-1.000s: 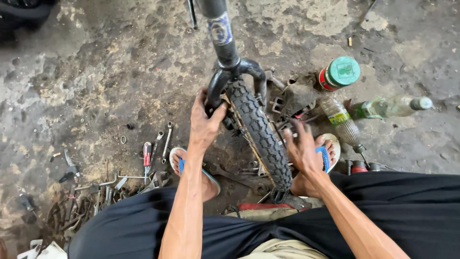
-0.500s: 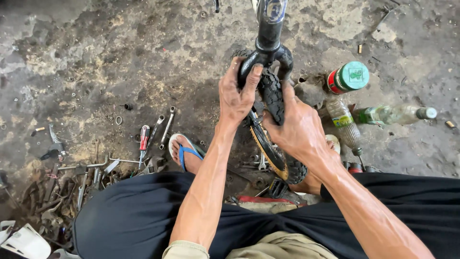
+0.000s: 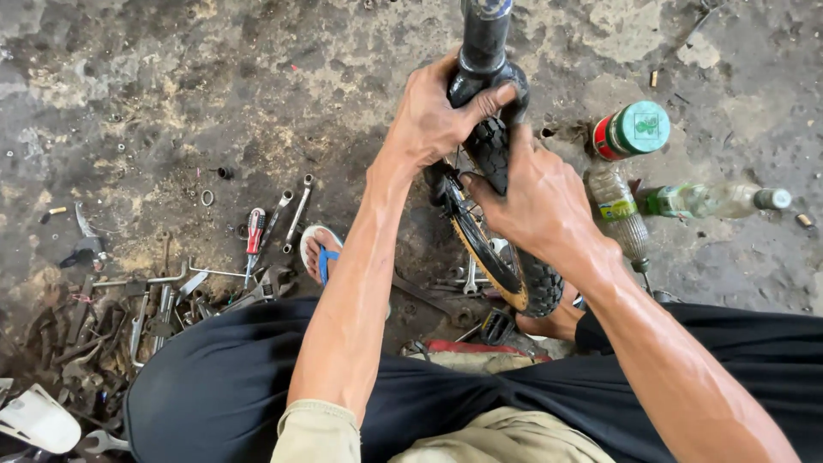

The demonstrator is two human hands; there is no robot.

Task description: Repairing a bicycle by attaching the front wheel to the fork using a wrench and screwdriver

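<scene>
A small bicycle wheel with a knobby black tyre [image 3: 536,283] stands upright between my knees, held in a black fork [image 3: 484,39]. My left hand [image 3: 433,116] wraps around the fork crown at the top of the wheel, thumb over the front. My right hand [image 3: 527,201] grips the tyre just below the crown, fingers curled over the tread. The lower part of the wheel shows a yellow-edged rim [image 3: 489,261] near my feet.
Wrenches and a red-handled screwdriver [image 3: 255,230] lie scattered on the stained concrete at the left, near my sandalled foot [image 3: 319,253]. A green-lidded can [image 3: 633,130] and two plastic bottles [image 3: 619,214] lie at the right. A heap of tools fills the lower left.
Both hands have moved up from the wheel's sides and axle to the fork crown and upper tyre. The view has shifted closer over the wheel.
</scene>
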